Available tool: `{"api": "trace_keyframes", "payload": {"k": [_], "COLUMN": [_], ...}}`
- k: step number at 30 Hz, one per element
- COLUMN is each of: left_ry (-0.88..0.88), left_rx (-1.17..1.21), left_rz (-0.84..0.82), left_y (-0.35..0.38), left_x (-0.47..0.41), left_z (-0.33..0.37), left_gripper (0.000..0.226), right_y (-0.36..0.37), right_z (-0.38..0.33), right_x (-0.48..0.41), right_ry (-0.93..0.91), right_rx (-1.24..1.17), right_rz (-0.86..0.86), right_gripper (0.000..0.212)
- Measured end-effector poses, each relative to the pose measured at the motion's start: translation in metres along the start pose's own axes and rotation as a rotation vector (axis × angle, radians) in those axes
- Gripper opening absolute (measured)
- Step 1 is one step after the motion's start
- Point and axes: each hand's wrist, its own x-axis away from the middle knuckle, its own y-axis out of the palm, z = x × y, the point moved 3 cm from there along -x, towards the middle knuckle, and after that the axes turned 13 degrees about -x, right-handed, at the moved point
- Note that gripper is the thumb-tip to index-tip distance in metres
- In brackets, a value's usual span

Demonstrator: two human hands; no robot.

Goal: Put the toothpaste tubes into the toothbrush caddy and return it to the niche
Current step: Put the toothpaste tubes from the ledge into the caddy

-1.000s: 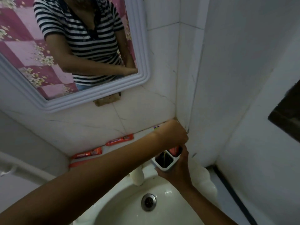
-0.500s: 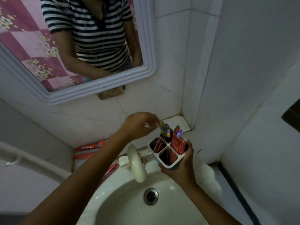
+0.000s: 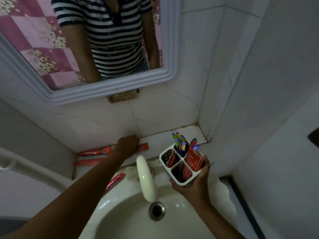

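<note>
My right hand [image 3: 195,183] holds a white four-compartment toothbrush caddy [image 3: 181,165] above the sink's back rim. Red toothpaste tubes and purple-green toothbrushes stand in it. My left hand [image 3: 126,146] rests on the tiled ledge, fingers closed over the left end of a red toothpaste tube [image 3: 143,147]. Two more red tubes lie further left on the ledge, one [image 3: 94,151] behind the other [image 3: 87,162]. Another small red tube [image 3: 114,181] lies on the sink rim under my left forearm. The niche corner [image 3: 191,133] at the ledge's right end holds nothing.
A white faucet [image 3: 146,178] curves over the white sink [image 3: 131,219], between my two hands. The drain [image 3: 156,210] sits below it. A white-framed mirror [image 3: 170,49] hangs above the ledge. Tiled walls close in the right side.
My left hand left the caddy and moved left and down onto the ledge, closing on a red tube. My right hand kept the caddy, now held slightly further right.
</note>
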Motion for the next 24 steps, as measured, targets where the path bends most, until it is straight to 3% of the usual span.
{"api": "trace_keyframes", "payload": {"k": [4,7,11,15,19,24], "left_ry": [0.077,0.047,-0.11,-0.131,-0.03,0.154], "left_rx": [-0.059,0.082,0.547,0.975,1.141,0.934], "left_rz": [0.045,0.095,0.248,0.398,0.264,0.123], "left_y": [-0.01,-0.031,-0.09,-0.138,-0.145,-0.122], "left_x": [0.0,0.007,0.033,0.072,0.079,0.069], "left_z": [0.002,0.0,-0.01,0.003,0.033,0.054], "left_gripper": [0.024,0.023,0.016,0.015,0.016,0.016], "right_y": [0.0,0.0,-0.001,-0.002,-0.002,-0.003], "right_z": [0.0,-0.004,-0.007,-0.006,-0.007,-0.007], "right_x": [0.0,-0.001,-0.001,-0.001,-0.001,-0.002], "right_ry": [-0.006,-0.014,-0.006,0.007,0.01,-0.041], "right_rx": [0.01,0.019,0.035,0.041,0.017,0.02], "right_rz": [-0.002,-0.005,-0.001,-0.008,-0.004,0.021], "right_gripper": [0.146,0.141,0.14,0.142,0.141,0.145]}}
